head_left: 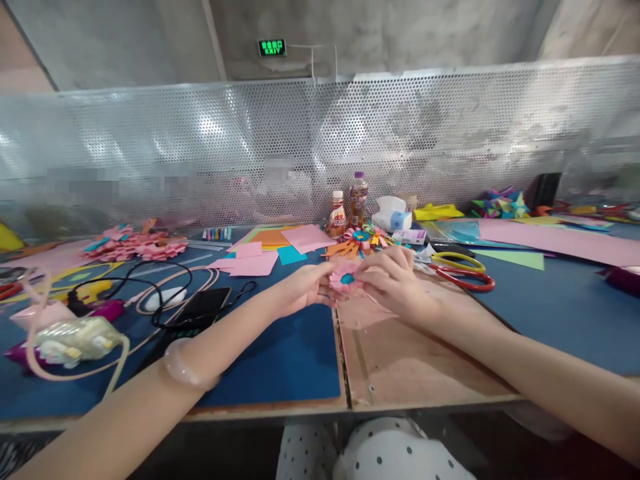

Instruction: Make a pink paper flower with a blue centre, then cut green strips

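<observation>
A pink paper flower with a blue centre is held up over the table, between my two hands. My left hand grips its left edge, thumb on top and fingers underneath. From the right, my right hand pinches the flower's other edge with bent fingers. Just behind the hands lies a heap of orange, pink and blue paper pieces. Red-handled scissors and yellow-handled scissors rest right of my right hand. Both pairs of blades are partly hidden.
Pink paper sheets and a pile of pink paper flowers lie to the left. A phone sits among cables near my left forearm. Two bottles and a tissue pack stand before the perforated metal screen.
</observation>
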Available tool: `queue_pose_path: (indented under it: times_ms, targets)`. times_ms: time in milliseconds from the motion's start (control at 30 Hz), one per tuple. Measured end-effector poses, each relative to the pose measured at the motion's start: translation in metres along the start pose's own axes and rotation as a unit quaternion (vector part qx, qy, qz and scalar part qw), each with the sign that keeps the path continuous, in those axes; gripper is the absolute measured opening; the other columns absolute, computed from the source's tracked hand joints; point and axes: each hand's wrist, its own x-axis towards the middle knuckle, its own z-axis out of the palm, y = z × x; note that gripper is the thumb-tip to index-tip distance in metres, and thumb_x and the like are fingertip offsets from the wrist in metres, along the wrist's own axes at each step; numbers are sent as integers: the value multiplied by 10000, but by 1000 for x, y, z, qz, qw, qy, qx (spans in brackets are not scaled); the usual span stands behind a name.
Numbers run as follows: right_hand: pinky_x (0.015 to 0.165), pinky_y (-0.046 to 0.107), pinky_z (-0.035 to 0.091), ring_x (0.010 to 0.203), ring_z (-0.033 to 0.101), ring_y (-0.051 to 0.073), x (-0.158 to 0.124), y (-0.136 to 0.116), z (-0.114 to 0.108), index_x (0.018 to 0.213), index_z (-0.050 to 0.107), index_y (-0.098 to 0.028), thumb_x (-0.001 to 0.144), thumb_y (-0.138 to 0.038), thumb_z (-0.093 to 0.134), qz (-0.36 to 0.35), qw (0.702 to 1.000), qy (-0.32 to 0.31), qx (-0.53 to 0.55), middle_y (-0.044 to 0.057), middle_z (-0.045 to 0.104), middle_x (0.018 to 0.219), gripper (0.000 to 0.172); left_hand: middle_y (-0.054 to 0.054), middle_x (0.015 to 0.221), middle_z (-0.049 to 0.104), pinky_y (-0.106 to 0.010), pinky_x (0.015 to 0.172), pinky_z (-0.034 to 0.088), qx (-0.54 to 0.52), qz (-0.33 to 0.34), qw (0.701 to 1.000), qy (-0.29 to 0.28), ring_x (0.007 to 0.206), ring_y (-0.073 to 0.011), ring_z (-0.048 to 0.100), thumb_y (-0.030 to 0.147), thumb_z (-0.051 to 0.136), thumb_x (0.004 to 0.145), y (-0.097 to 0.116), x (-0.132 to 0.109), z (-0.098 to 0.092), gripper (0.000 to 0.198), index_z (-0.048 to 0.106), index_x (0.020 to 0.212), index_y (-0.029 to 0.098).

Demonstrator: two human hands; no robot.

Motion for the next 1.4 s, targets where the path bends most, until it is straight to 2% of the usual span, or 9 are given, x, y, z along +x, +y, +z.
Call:
queue_pose_path:
  times_ms: [67, 167, 300, 467, 633, 733, 1067, 1200, 1400]
  targets:
    - [848, 387, 321, 896, 482, 186, -1, -4, -3, 904, 619, -248, 854, -162, 521, -19, 999, -37, -19, 19, 671, 942, 140, -31, 708, 621, -284, 646, 490, 29, 25, 999, -11, 652, -136, 615, 397, 657, 739, -1, -3, 2, 282, 595, 817, 133]
    - [895, 410, 306, 946, 476, 200, -3, -6, 0, 1037, 584, -242, 856, -122, 463, -2, 999, -38, -25, 47, 646, 1014, 249, 4, 656, 581, -288, 659, 492, 69, 59, 995, 32, 620, -111, 586, 330, 709, 694, -2, -4, 4, 249, 600, 801, 134]
    - [905, 459, 312, 995, 464, 238, -2, -2, 9, 1158, 507, -198, 788, -114, 433, 121, 990, -37, 56, 88, 592, 1062, 387, -8, 686, 596, -307, 699, 502, 108, 79, 985, 107, 615, -103, 582, 336, 725, 667, -2, -1, 1, 273, 615, 790, 118]
    - [936, 417, 344, 1058, 482, 229, 8, -9, 8, 1083, 597, -234, 868, -353, 427, 299, 918, -127, 227, 56, 611, 1065, 299, -17, 699, 640, -308, 710, 507, 145, 87, 978, 123, 645, -128, 618, 286, 707, 681, -4, 1, -1, 202, 642, 785, 125]
    - [689, 275, 439, 793, 583, 166, 12, -17, 13, 1029, 642, -206, 827, -450, 500, 363, 860, -141, 329, 40, 660, 944, 347, -50, 746, 689, -325, 757, 507, 155, 88, 979, 98, 727, -160, 653, 204, 651, 720, -6, 2, 0, 153, 651, 851, 124]
    - [504, 224, 375, 558, 517, 110, 12, -15, 16, 999, 650, -181, 798, -504, 523, 403, 824, -144, 371, 19, 652, 770, 401, -56, 761, 692, -327, 751, 515, 156, 101, 977, 103, 732, -157, 650, 219, 677, 705, -8, 4, -1, 194, 640, 869, 122]
    - [604, 259, 409, 658, 561, 147, 19, -13, 10, 846, 697, -194, 780, -467, 566, 351, 854, -150, 352, 22, 665, 780, 311, -49, 800, 696, -319, 728, 521, 222, 152, 956, 115, 739, -159, 641, 255, 705, 679, -10, 4, -1, 160, 672, 793, 147]
    - [624, 269, 417, 695, 564, 160, 21, -17, 10, 770, 675, -173, 753, -475, 591, 396, 829, -135, 370, 21, 649, 730, 314, -47, 772, 704, -294, 736, 495, 247, 150, 944, 158, 749, -164, 642, 241, 716, 657, -8, 2, 1, 143, 675, 761, 151]
    - [637, 277, 409, 678, 555, 151, 17, -19, 11, 643, 563, -171, 741, -489, 605, 412, 807, -113, 409, 7, 625, 680, 335, -51, 746, 701, -277, 687, 475, 249, 127, 946, 165, 715, -163, 633, 251, 718, 646, -5, -2, 9, 151, 672, 741, 143]
